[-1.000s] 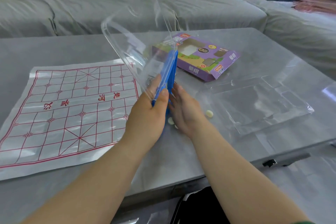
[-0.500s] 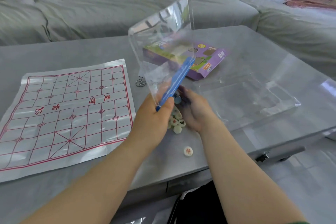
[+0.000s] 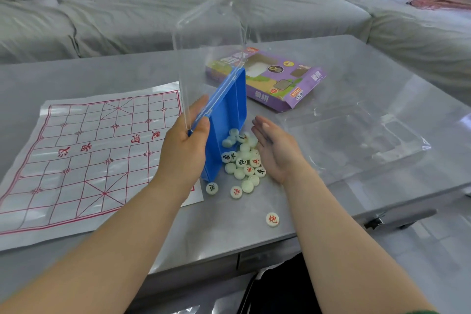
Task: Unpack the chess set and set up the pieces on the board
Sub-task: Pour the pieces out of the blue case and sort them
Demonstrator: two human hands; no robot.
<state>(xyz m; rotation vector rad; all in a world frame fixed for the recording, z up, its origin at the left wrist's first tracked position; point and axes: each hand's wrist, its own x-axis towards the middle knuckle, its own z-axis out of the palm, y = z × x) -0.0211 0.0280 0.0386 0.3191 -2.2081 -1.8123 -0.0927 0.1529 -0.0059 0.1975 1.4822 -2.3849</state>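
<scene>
My left hand (image 3: 184, 150) grips a blue piece case (image 3: 225, 120) tipped on its edge, its clear lid (image 3: 211, 35) swung up above it. Several white round chess pieces (image 3: 243, 160) with red or black characters lie in a heap on the table right of the case. My right hand (image 3: 276, 151) rests open, palm toward the heap, on its right side. One piece (image 3: 272, 219) lies apart near the table's front edge. The paper board (image 3: 84, 150) with red lines lies flat at the left, with no pieces on it.
A purple cardboard box (image 3: 280, 79) lies behind the heap. A clear plastic insert tray (image 3: 356, 140) sits to the right. The grey table (image 3: 356, 66) ends close in front of me; a grey sofa (image 3: 127, 13) runs along the back.
The case has been tipped further open toward me and more pieces have spilled onto the table. My right hand has drawn back from the case and opened beside the heap.
</scene>
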